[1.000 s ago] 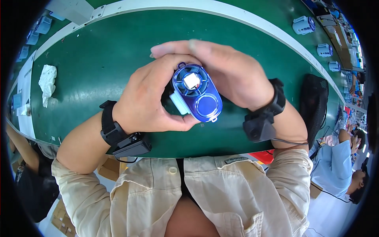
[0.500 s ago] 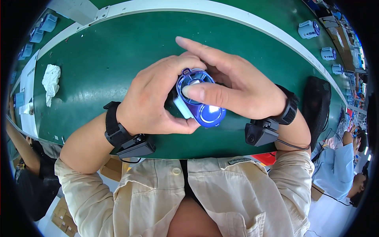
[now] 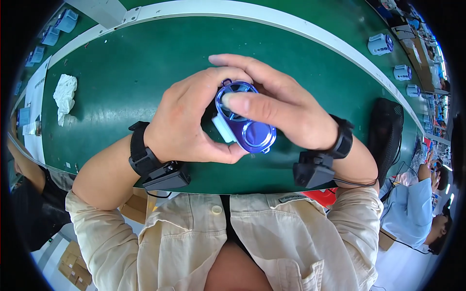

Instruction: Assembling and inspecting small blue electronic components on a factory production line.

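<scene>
1. A factory workshop, by the look of it an assembly floor
2. A long green worktop (image 3: 136, 58) edged by a white metal rail (image 3: 194, 8), with another green surface (image 3: 330, 17) beyond
3. Matching light-blue units with purple ends (image 3: 380, 44) spaced in a row at the far right, and more light-blue units (image 3: 66, 20) at the far left
4. Other people at the sides: one in a light-blue shirt (image 3: 412, 211), another in black clothing (image 3: 31, 213)
5. Cardboard cartons (image 3: 75, 266) on the pale floor (image 3: 46, 252), cluttered goods along the right and bright strip lights (image 3: 450, 167)
</scene>
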### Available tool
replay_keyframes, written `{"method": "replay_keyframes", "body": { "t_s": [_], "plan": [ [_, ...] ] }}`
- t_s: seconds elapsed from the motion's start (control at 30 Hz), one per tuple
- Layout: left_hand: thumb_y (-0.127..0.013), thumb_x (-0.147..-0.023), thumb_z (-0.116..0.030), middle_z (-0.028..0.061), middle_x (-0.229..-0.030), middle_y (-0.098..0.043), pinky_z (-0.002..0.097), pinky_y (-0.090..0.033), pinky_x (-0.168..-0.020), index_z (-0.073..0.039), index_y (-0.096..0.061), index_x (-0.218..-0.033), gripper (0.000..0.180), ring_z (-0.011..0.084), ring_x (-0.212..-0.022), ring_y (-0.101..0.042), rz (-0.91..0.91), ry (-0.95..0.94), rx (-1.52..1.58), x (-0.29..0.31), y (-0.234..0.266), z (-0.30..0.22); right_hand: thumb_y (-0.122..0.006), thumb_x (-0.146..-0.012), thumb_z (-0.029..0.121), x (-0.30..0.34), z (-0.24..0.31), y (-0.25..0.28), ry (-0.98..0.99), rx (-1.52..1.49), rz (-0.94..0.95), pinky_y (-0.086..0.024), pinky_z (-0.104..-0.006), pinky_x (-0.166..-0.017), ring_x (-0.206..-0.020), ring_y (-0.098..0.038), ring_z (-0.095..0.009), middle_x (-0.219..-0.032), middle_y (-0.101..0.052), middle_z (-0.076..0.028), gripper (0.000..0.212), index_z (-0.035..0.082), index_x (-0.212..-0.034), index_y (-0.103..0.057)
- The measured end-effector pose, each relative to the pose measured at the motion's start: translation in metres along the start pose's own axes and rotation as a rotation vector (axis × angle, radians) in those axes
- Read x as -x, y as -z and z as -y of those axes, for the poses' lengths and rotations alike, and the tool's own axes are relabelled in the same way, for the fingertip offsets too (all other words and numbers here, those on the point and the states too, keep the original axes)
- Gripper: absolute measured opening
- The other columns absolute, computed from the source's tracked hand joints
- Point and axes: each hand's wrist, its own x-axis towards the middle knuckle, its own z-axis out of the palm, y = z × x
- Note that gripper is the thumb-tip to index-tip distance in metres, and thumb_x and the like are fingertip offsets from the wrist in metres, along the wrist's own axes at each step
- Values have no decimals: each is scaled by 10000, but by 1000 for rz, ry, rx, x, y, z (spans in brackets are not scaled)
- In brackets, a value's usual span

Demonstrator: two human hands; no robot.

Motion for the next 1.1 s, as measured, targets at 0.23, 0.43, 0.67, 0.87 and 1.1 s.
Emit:
{"method": "replay_keyframes", "body": {
  "t_s": [0.23, 0.43, 0.67, 0.87, 1.1],
  "plan": [
    [-844, -514, -202, 125, -966, -617, 370, -524, -740, -55, -535, -1129, 704, 325, -829, -628, 2, -3, -33, 0, 2, 5, -521, -977, 302, -9, -3, 7, -34, -195, 57, -411, -276, -969, -1142, -519, -152, -1258, -532, -99, 557, -9, -1415, -374],
    [-865, -526, -225, 105, -997, -649, 325, -528, -776, -53, -546, -1141, 714, 260, -871, -666, 29, 59, -44, -5, 13, -2, -531, -969, 255, -9, 2, 1, 43, 114, -20, -401, -279, -975, -1143, -516, -153, -1257, -532, -85, 526, 9, -1411, -386],
    [-864, -590, -272, 118, -1030, -638, 358, -508, -834, -56, -534, -1163, 696, 274, -933, -643, -66, -11, -11, -20, 16, -3, -582, -947, 253, -14, 1, 4, 69, -50, -87, -430, -313, -960, -1103, -542, -157, -1186, -572, -113, 529, 10, -1384, -407],
    [-798, -747, -211, 96, -989, -616, 332, -516, -783, -25, -555, -1038, 423, 210, -893, -633, -699, -19, 32, -28, 108, 41, -521, -970, 382, -46, 3, 116, 379, -130, -616, -519, -355, -794, -953, -604, -182, -1030, -597, -80, 392, 50, -1179, -518],
    [-702, -791, -221, 186, -1140, -599, 333, -459, -911, 14, -512, -1241, 542, 248, -1019, -601, -994, 467, -182, -38, 215, 173, -466, -964, 491, -74, -11, 223, 408, 304, -1357, -498, -350, -831, -959, -612, -203, -1065, -624, -103, 517, 35, -1192, -553]
  ]
}}
